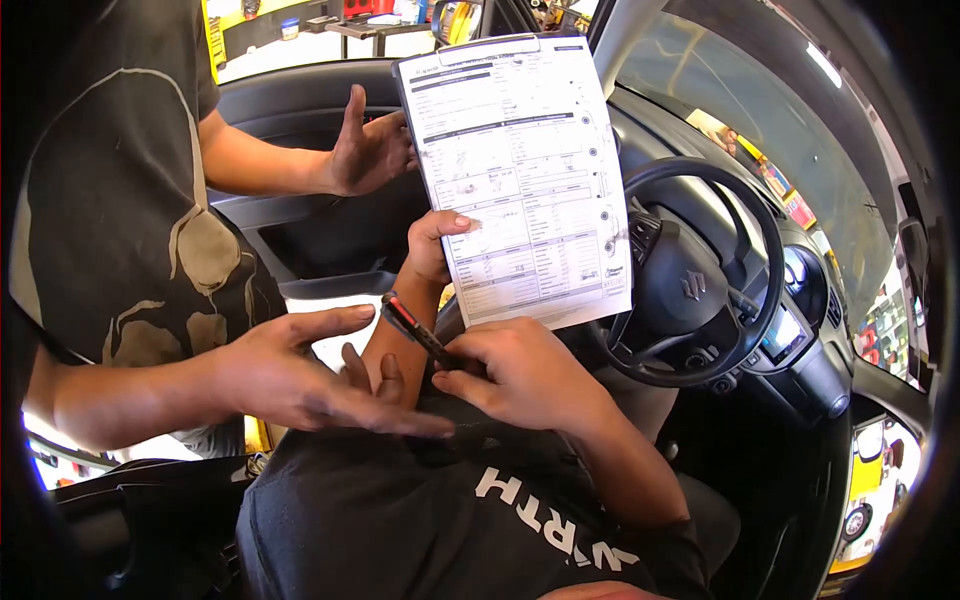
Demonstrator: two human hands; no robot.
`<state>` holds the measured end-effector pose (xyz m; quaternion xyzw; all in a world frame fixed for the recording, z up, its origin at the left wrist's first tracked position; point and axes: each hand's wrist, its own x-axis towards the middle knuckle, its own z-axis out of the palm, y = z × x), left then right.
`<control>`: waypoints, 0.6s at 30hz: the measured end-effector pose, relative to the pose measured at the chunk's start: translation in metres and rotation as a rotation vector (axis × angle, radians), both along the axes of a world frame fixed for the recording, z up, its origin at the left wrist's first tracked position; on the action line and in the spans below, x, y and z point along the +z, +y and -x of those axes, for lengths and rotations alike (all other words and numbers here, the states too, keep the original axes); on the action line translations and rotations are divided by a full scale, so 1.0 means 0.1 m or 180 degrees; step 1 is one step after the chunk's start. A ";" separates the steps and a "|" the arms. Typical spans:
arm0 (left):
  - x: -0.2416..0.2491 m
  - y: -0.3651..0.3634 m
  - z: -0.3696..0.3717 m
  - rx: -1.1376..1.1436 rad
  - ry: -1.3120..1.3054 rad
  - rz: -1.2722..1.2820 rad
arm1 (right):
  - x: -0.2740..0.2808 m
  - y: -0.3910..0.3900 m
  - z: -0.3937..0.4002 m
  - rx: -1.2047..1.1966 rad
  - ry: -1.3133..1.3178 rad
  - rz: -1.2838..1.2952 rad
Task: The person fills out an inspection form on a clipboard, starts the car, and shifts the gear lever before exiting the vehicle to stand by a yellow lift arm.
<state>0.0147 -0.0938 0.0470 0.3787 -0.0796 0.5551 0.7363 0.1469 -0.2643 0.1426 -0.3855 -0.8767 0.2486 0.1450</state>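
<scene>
One black shirt (390, 510) nearest, left hand (430, 252) pinches one clipped form (530, 185) while right hand (528, 375) grips one pen (412, 327).

1. A car cabin fills the middle, with a black steering wheel (692, 285) bearing a silver emblem at its hub.
2. Behind the wheel runs a dark dashboard (650, 120), with a lit screen (785, 332) at its centre.
3. Above the dashboard slopes the windscreen (740, 80), which shows a bright white light streak (824, 64).
4. On the left is a dark door panel (262, 208); bright ground (335, 308) shows below it.
5. Beyond the door lie a pale floor (262, 63) and a dark table (385, 29).
6. At lower right, a wheel (857, 522) shows outside in strong light.
</scene>
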 end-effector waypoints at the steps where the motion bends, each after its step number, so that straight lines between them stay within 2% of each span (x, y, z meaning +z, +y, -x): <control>1: 0.01 -0.02 0.01 -0.0011 0.0032 0.0019 | 0.02 -0.01 0.01 -0.0044 -0.0030 0.0064; 4: 0.03 -0.04 0.02 -0.0031 0.0076 0.0118 | 0.00 -0.01 0.00 0.0026 -0.0044 -0.0235; 10: 0.14 -0.12 0.03 -0.0035 -0.0014 0.0167 | 0.10 0.00 0.05 0.0107 -0.0433 -0.0322; 14: 0.09 -0.08 0.09 -0.0038 0.0126 0.0289 | 0.00 0.00 0.07 0.0133 -0.0291 -0.0482; 18: 0.03 -0.02 0.08 -0.0352 -0.0055 0.0309 | -0.02 0.01 0.08 0.0063 -0.0257 -0.0543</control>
